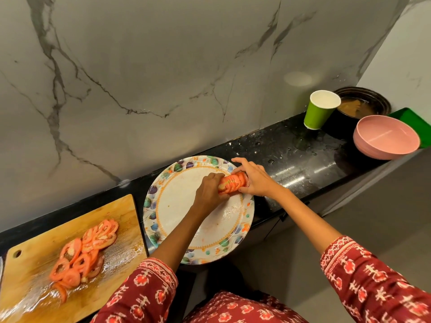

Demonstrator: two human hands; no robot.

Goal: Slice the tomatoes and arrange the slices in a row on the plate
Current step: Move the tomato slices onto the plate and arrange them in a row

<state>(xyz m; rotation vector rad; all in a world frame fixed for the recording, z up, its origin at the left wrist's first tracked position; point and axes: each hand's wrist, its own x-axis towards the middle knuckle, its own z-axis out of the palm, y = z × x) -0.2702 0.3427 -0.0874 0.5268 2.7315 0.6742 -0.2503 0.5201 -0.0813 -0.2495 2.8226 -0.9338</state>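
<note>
A round white plate (177,213) with a flowered rim lies on the black counter. Over its far right part, both hands hold a stack of tomato slices (233,181) lying on its side. My left hand (210,190) grips the stack's left end with curled fingers. At the right end, my right hand (254,179) cups the stack, fingers curled round it. More tomato slices (86,250) lie in a loose heap on the wet wooden cutting board (46,297) at the left.
On the black counter (291,159) to the right stand a green paper cup (319,110), a pink bowl (384,138), a dark round pot (363,103) and a green object (417,122). A marble wall rises behind. The counter's front edge runs just below the plate.
</note>
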